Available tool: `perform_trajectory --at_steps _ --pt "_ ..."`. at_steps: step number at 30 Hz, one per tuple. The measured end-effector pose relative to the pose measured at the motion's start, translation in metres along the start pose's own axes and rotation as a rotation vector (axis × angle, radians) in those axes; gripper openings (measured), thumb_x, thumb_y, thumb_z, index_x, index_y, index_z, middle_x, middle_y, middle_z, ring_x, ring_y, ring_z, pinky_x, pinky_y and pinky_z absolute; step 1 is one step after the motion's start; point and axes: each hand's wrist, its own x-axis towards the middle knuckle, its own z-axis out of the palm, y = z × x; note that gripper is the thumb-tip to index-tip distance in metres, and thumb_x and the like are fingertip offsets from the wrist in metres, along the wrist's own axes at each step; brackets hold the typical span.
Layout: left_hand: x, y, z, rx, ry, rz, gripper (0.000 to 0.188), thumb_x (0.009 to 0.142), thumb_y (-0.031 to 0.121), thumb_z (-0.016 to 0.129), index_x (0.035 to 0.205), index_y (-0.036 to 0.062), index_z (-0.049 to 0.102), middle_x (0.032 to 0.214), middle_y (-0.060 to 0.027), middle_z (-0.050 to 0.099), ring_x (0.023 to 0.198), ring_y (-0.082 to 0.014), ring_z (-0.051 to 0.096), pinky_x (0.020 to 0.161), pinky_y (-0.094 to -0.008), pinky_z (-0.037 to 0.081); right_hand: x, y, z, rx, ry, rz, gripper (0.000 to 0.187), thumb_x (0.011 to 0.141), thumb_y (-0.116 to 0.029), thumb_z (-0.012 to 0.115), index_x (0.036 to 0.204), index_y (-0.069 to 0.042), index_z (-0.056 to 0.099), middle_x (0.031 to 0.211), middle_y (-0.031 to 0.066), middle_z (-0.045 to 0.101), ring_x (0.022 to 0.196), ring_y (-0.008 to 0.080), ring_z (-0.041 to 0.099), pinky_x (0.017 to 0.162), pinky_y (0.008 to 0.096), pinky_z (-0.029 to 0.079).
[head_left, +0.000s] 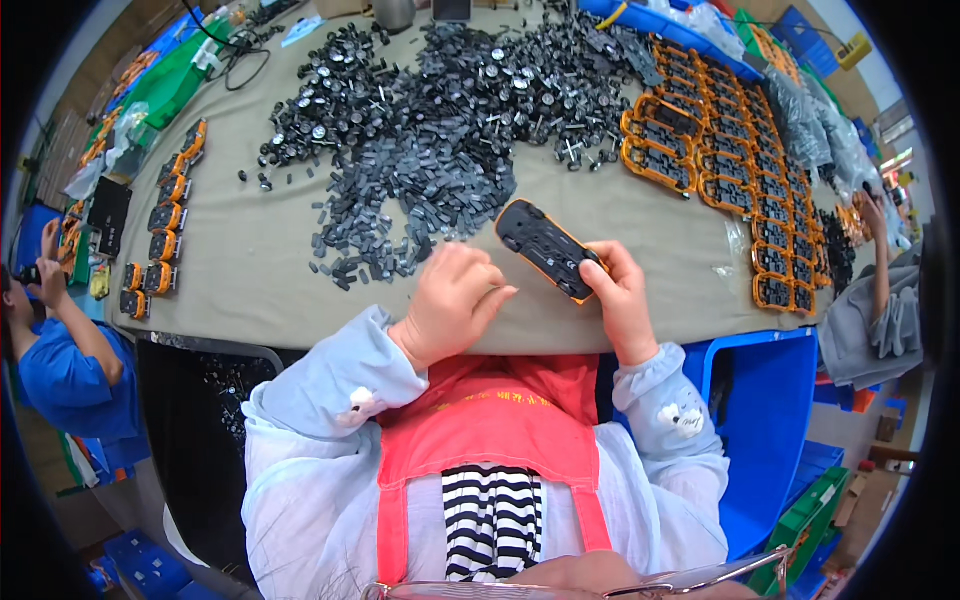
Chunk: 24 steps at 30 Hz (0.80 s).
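Observation:
My right hand [622, 302] grips one end of a toy car body [543, 248], thumb on top. Its black underside faces up, framed by an orange rim, and it is tilted above the table. To its left my left hand [452, 303] is curled closed, thumb near the bent fingers. Whatever it may hold is hidden. Just beyond that hand spreads a heap of small dark plastic pieces [400, 190]. Black wheels on metal axles [335, 100] are piled farther back.
Rows of orange-rimmed car bodies [725, 165] lie at the right, with a shorter line of them [165, 218] at the left. A black bin [190, 400] and a blue bin [765, 430] stand at the near edge. Other people work on both sides.

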Motion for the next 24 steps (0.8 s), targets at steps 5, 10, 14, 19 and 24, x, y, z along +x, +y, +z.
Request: perform_trajectory --at_steps 5,10,14,19,24 --pt "-0.002 0.021 0.001 -1.084 -0.265 -0.777 0.05 0.099 0.028 0.066 0.14 0.0031 0.05 0.123 -0.0068 0.061 0.106 -0.015 0.061 0.084 -0.0319 0.055 -0.015 -0.012 0.038 -0.074 -0.1 -0.108 0.024 0.097 -0.011 0.063 0.116 0.003 0.062 0.099 0.0037 0.066 0.089 0.0103 0.061 0.08 0.0276 0.052" --pt "-0.023 0.008 -0.031 -1.374 0.135 -0.771 0.047 0.1 0.025 0.066 0.14 0.0038 0.053 0.131 -0.0075 0.062 0.121 -0.0226 0.062 0.099 -0.0413 0.054 -0.01 -0.013 0.047 -0.135 -0.305 -0.252 0.029 0.094 -0.007 0.063 0.121 0.001 0.061 0.115 0.0083 0.062 0.102 0.0163 0.06 0.088 0.0292 0.05" --pt "-0.065 -0.048 -0.126 -1.151 0.604 -0.92 0.042 0.1 0.024 0.064 0.134 0.0007 0.055 0.13 -0.0157 0.065 0.117 -0.0268 0.066 0.102 -0.0441 0.054 0.014 0.012 0.012 -0.304 -0.236 -0.298 0.022 0.094 -0.001 0.06 0.116 0.001 0.062 0.114 0.0062 0.059 0.103 0.0159 0.058 0.089 0.0286 0.049" --pt "-0.172 -0.142 -0.233 -0.728 1.075 -1.185 0.028 0.097 0.03 0.06 0.113 0.008 0.068 0.1 -0.0068 0.077 0.079 -0.015 0.072 0.057 -0.0297 0.052 0.023 0.027 -0.003 -0.287 -0.194 -0.176 0.014 0.095 0.002 0.059 0.108 0.001 0.063 0.107 0.0045 0.06 0.095 0.0136 0.058 0.086 0.0264 0.048" --pt "-0.248 -0.205 -0.303 -0.607 1.142 -1.131 0.023 0.098 0.025 0.062 0.114 0.0098 0.068 0.101 -0.0056 0.076 0.082 -0.0166 0.073 0.055 -0.0287 0.052 0.019 0.018 0.006 -0.483 -0.193 -0.283 0.008 0.096 0.0 0.06 0.102 0.001 0.065 0.097 0.005 0.062 0.09 0.0135 0.058 0.082 0.0256 0.047"
